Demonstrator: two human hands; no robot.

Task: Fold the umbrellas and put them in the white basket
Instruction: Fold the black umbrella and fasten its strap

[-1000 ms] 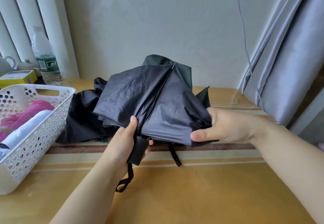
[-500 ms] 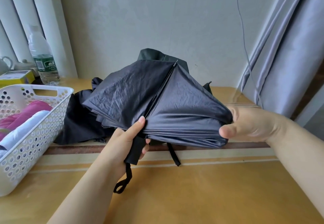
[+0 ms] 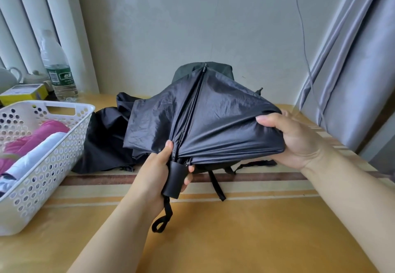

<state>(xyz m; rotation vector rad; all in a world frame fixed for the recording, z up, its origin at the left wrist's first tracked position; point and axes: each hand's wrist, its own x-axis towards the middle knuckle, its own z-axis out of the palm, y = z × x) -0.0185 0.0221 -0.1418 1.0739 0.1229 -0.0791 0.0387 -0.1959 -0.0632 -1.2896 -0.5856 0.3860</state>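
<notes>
At centre frame, above the bench [image 3: 256, 230]: one dark grey umbrella [image 3: 213, 123], half collapsed, canopy loose and creased, tip pointing away toward the wall.
Left hand [image 3: 158, 174]: wrapped round the black handle [image 3: 175, 179], thumb up against the canopy edge. A wrist strap [image 3: 164, 215] hangs from the handle in a loop, just over the bench.
Right hand [image 3: 292, 140]: gripping the bunched right edge of the canopy, thumb on top, fingers underneath.
Closure strap [image 3: 217, 185]: black, dangling below the canopy.

Behind the held umbrella: a black umbrella [image 3: 104, 142] lying slack on the bench, left of centre; a dark green one [image 3: 186, 73] partly hidden, only its top showing.

Left edge of the frame: white basket [image 3: 53, 161], perforated walls, standing on the bench. Inside, a pink folded umbrella [image 3: 38, 138] and a white one [image 3: 40, 153] side by side, touching.

Upper left: water bottle [image 3: 57, 67], green label, upright; a yellow box [image 3: 23, 94] beside it; a pale teapot [image 3: 8, 78] at the edge.

Right side: grey curtain [image 3: 352, 59]; a thin cord [image 3: 303, 44] hanging before the wall.
</notes>
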